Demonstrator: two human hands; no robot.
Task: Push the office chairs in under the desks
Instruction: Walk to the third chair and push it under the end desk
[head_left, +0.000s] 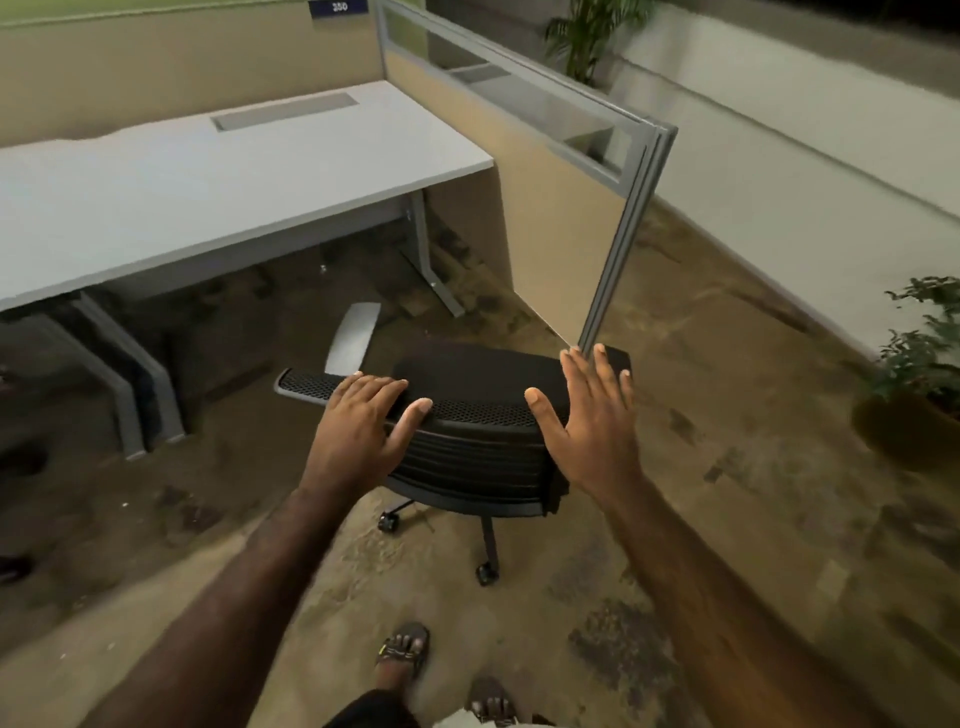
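A black mesh-backed office chair on castors (467, 441) stands at the centre of the frame on patterned brown carpet (701, 467), clear of the long white desk with grey metal legs (208, 182) in the upper left. The left hand (358, 421) lies flat on the chair's top edge with fingers loosely spread, gripping nothing. The right hand (592, 410) is open at the backrest's right end, its 5 fingers splayed; whether it touches cannot be told

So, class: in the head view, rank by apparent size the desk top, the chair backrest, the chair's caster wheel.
1. Desk top
2. Chair backrest, though nearness enlarges it
3. Caster wheel
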